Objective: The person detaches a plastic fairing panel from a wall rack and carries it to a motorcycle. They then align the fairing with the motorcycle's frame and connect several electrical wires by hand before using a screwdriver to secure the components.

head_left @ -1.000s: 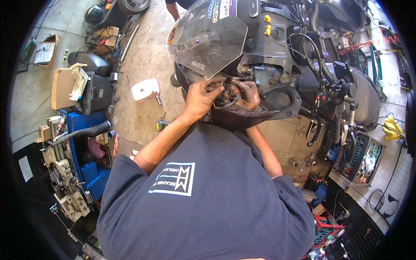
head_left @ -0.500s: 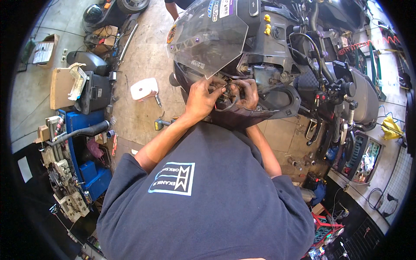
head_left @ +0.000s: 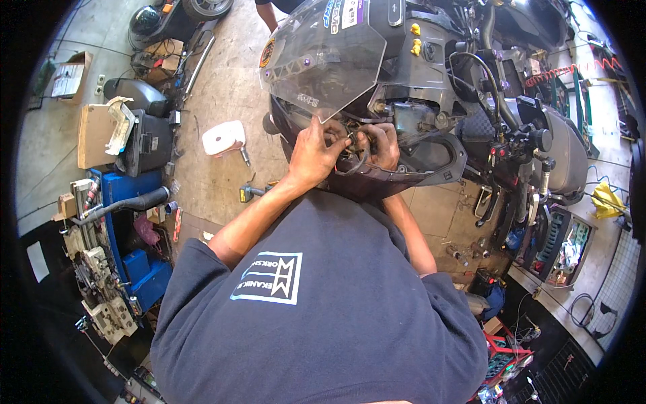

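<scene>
I've got a stained, pale workshop floor (head_left: 225, 87) on screen, brightly lit, with a blue cabinet (head_left: 134, 186) off left, a red rack (head_left: 505, 349) low on the right, a coiled red hose (head_left: 572, 69) farther up

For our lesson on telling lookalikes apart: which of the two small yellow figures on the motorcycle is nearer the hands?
The lower yellow figure, as pictured; the upper yellow figure sits farther from both the left hand and the right hand.
</scene>
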Available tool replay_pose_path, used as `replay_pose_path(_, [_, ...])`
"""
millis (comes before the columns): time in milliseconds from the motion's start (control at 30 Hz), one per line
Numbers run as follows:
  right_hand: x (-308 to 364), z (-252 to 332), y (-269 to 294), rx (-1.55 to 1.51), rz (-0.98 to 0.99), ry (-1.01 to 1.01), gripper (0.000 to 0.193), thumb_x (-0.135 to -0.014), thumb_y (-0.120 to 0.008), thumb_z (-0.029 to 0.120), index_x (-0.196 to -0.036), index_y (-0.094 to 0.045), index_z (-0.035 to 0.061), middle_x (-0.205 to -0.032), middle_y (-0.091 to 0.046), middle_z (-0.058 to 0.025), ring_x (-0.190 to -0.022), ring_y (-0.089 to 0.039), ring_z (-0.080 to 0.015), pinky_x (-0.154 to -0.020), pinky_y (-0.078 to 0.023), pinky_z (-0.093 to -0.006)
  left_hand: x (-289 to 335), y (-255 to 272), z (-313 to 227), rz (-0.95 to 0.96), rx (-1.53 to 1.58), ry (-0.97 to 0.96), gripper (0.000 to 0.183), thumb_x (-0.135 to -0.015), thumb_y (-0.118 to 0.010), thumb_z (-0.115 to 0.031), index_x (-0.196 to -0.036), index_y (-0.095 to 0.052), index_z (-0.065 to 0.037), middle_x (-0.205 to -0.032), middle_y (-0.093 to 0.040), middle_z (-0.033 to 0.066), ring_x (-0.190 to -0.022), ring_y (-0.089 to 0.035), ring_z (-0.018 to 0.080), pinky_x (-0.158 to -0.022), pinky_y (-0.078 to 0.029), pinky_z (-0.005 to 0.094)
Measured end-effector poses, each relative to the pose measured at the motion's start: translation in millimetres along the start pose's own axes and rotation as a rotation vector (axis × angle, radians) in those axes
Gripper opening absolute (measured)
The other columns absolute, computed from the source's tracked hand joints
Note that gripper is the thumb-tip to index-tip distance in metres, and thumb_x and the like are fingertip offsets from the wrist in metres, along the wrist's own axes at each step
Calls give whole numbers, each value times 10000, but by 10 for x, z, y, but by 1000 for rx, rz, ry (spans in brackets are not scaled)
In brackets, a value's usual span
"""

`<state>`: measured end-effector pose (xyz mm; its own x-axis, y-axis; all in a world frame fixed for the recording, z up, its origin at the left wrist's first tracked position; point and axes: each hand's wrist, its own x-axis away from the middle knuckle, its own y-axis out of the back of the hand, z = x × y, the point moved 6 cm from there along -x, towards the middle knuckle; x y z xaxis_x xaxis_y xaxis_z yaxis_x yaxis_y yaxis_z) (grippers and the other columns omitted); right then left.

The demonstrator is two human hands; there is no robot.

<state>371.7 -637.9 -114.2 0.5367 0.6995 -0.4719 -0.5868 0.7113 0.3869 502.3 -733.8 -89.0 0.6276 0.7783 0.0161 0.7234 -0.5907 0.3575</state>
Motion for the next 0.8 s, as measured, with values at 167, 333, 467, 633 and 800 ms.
replay_pose_path(167, [18, -26, -11, -28, 9, -7, 162, -865, -741, 76, -1010, -676, 44, -895, -602, -112, -828, -591, -291, -749, -494, -407, 0, 9, 0, -1, -8, 11, 454, -849, -770, -38, -1201, -504, 65, -939, -714, 138, -826, -726, 214, -713, -573, 325])
replay_pose_path(333, [16, -23, -11, -21, 19, -6, 164, -865, -740, 76, -1013, -677, 49, -897, -599, -111, -833, -589, -290, -749, -492, -410, -11, 12, -14, -1, -15, 4, 465, -851, -779, -67, -1202, -505, 66, -934, -717, 138, -817, -723, 215, -714, -569, 325])
replay_pose_path(467, [14, -20, -9, -28, 26, -2, 170, -866, -737, 75, -1021, -673, 49, -905, -598, -114, -842, -588, -295, -753, -492, -411, -13, 16, -62, -28, -3, -70, 405, -842, -756, -41, -1096, -448, 27, -852, -690, 141, -731, -707, 251, -647, -550, 352])
replay_pose_path(633, [16, -28, -10, -31, 35, -8, 168, -867, -732, 71, -1021, -669, 44, -908, -599, -116, -849, -588, -298, -765, -493, -413, -19, 12, -59, -21, -19, -68, 401, -845, -756, -43, -1087, -445, 32, -848, -689, 142, -729, -706, 247, -637, -546, 349])
replay_pose_path(800, [18, -29, -13, -21, 33, -8, 158, -869, -730, 78, -1011, -671, 46, -908, -599, -115, -858, -590, -298, -774, -493, -414, -20, 10, -55, -15, -29, -61, 394, -846, -756, -51, -1073, -445, 35, -844, -693, 142, -726, -705, 249, -636, -543, 352])
